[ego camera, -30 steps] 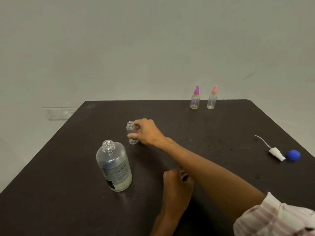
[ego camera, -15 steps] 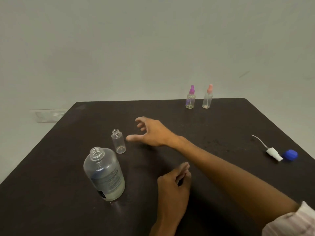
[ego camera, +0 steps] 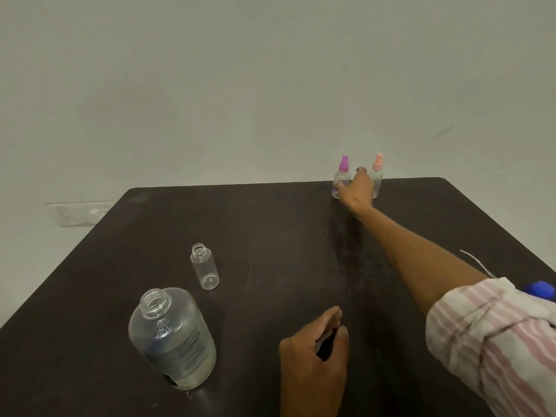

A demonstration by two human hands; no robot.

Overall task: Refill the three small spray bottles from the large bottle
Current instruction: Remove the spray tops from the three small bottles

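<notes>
The large clear bottle (ego camera: 173,341) stands uncapped at the near left, with liquid in its lower part. Just behind it stands a small clear bottle (ego camera: 204,266), open and with no sprayer. Two more small spray bottles stand at the table's far edge, one with a purple top (ego camera: 343,173) and one with a pink top (ego camera: 377,168). My right hand (ego camera: 356,186) reaches out between them, its thumb against the purple-topped bottle and its fingers spread. My left hand (ego camera: 316,356) rests near the front, its fingers curled round a small dark thing.
A white sprayer head with its thin tube (ego camera: 475,261) and a blue cap (ego camera: 540,290) lie at the right edge of the dark table (ego camera: 270,224), partly behind my striped sleeve (ego camera: 496,341). A pale wall rises behind the table.
My right hand let go of the open small bottle, which stands alone, and stretched to the far edge to the purple-topped bottle. My left hand's fingers curled in again.
</notes>
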